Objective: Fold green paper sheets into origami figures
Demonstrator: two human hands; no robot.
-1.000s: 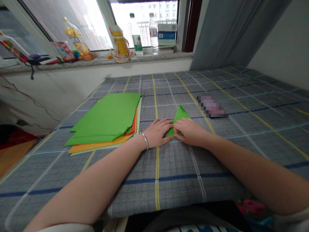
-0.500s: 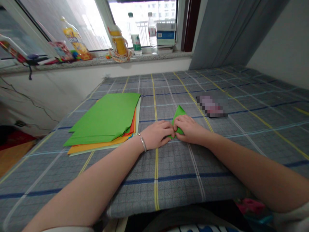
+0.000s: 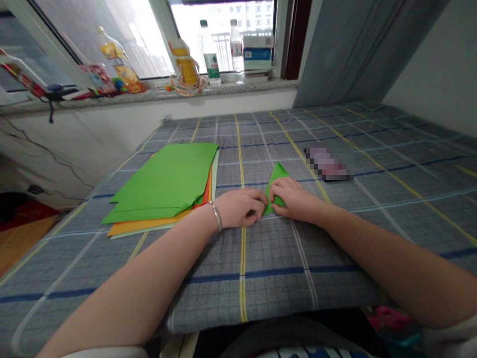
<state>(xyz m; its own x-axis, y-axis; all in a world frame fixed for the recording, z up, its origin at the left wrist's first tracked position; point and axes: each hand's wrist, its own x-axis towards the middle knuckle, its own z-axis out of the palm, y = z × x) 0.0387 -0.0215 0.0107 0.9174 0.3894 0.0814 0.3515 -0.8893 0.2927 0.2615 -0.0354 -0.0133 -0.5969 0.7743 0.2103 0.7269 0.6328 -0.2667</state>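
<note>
A small piece of folded green paper [image 3: 278,171] lies on the checked cloth, its pointed corner facing away from me. My right hand [image 3: 292,198] is closed on its right side, fingers curled over it and covering much of it. At the paper's left edge, my left hand [image 3: 244,206], with a silver bangle on the wrist, has its fingers bent and the fingertips against the edge. The lower tip of the paper shows between the two hands. How the folds run beneath my right fingers is hidden.
To the left lies a stack of coloured paper sheets [image 3: 167,179], green on top, orange below. A phone [image 3: 330,164], blurred out, rests at the right. Bottles [image 3: 211,59], a yellow cup [image 3: 186,67] and boxes [image 3: 257,54] stand on the windowsill [image 3: 227,89].
My left hand has drawn slightly left and its fingers have loosened, so more of the paper's lower tip shows. My right hand stays on the paper. The view has shifted slightly.
</note>
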